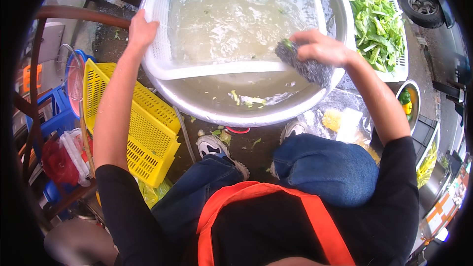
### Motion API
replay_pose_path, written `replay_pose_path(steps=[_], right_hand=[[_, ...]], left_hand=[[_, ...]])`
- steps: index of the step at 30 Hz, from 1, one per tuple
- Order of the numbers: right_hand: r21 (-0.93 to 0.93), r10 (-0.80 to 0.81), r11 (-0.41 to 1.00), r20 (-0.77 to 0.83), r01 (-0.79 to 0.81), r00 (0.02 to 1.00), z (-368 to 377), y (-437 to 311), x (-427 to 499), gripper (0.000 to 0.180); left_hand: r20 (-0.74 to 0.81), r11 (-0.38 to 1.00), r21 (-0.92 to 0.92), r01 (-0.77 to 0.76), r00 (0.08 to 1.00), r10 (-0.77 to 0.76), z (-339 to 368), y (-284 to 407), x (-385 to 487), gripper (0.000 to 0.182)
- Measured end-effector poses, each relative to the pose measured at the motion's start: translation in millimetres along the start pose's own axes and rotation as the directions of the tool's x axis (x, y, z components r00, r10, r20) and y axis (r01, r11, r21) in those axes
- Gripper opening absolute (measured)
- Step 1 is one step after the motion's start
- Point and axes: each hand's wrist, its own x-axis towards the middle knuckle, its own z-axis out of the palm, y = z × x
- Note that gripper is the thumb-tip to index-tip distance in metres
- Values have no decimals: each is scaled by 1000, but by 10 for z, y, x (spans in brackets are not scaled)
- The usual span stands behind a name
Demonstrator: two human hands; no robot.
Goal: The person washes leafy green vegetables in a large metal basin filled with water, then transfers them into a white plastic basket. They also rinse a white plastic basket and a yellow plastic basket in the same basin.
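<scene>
A white plastic basket sits tilted in a large round metal basin of cloudy water. My left hand grips the basket's left rim. On the right, my right hand holds a grey mesh scrubbing cloth over the near right part of the basin, and a bit of green leaf shows at its upper end. The hand is slightly blurred. Pale vegetable scraps float in the water near the front edge.
Cut leafy greens fill a white crate at the upper right. Yellow plastic baskets lean at the left beside a metal frame. A clear plastic bag and a bowl with peppers are at the right. Scraps lie by my shoes.
</scene>
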Motion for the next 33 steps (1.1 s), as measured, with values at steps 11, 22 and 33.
replay_pose_path(steps=[11,22,33], right_hand=[[-239,-177,958,-54,159,983,569,197,82,47],[-289,-201,954,-433,76,879,404,475,212,49],[933,255,149,-355,326,899,-364,-158,403,74]], left_hand=[[-86,877,339,-342,916,391,-1264,1135,476,38],[-251,736,476,-482,727,639,-1997,2184,-403,28],[-471,624,581,-523,409,782,-2353,1946,-1165,17]])
